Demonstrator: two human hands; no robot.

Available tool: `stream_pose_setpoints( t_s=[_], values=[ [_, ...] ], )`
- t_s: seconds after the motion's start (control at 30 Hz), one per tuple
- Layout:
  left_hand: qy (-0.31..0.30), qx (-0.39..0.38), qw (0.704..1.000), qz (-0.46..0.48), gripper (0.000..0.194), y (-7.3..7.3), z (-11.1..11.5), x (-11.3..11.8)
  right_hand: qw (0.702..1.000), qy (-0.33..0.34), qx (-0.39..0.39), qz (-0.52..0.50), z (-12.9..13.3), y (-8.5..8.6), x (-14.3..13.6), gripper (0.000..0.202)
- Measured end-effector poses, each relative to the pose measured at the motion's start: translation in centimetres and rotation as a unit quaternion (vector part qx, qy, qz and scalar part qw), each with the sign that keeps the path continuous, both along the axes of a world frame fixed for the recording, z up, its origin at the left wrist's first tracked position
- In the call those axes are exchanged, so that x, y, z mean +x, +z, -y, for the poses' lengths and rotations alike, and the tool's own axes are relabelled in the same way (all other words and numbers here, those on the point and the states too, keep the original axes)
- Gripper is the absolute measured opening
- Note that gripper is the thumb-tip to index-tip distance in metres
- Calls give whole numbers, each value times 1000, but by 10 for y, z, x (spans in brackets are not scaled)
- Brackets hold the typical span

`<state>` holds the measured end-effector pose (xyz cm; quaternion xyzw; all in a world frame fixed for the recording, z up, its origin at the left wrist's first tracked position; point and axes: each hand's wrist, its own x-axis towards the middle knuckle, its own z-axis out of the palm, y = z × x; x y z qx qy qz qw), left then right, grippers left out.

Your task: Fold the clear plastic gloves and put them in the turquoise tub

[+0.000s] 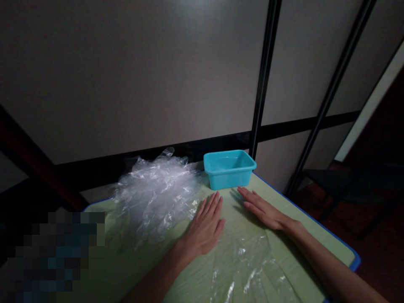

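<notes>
Left hand [205,229] and right hand [263,210] — flattened, fingers straight, holding nothing.
Crumpled, glossy clear-plastic heap [158,189] left of them; smooth turquoise rectangular tub [229,179] just beyond — wrinkled transparent plastic sheet [249,269] nearer.

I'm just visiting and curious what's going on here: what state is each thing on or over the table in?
Turquoise rectangular plastic tub: upright, uncovered.
Crumpled heap of clear thin plastic: loose, piled up.
Clear plastic sheet or bag: spread out, slightly wrinkled.
Pale green, blue-edged table: partly covered by the plastic.
Left hand: open, holding nothing visible.
Right hand: open, holding nothing visible.
</notes>
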<state>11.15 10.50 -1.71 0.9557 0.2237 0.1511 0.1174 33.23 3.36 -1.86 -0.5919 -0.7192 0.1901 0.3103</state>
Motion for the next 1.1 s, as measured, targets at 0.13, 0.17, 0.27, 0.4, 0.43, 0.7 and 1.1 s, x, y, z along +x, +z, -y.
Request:
stream_pose_setpoints(
  t_s=[0.13, 0.17, 0.27, 0.4, 0.43, 0.7, 1.1],
  values=[
    [-80, -341, 917, 189, 48, 16, 2, -3, 954, 29, 26, -296, 9, 22, -12, 50],
    [-110, -451, 860, 211, 52, 19, 2, -3, 940, 52, 4, -338, 13, 27, -17, 52],
    [-183, -673, 688, 200, 60, 21, 3, -2, 889, 118, -101, -431, 26, 30, -27, 50],
    [-157, -742, 633, 156, 62, 12, 5, 2, 855, 139, -174, -468, 37, 15, -31, 49],
    [-141, -744, 636, 148, 64, 10, 6, 3, 856, 134, -177, -467, 38, 10, -30, 48],
    [-85, -725, 675, 104, 79, 8, 9, 6, 880, 101, -156, -436, 38, 0, -29, 44],
    [-81, -640, 746, 166, 63, 30, -3, -9, 953, 44, -102, -283, 46, 24, -9, 31]
  ],
)
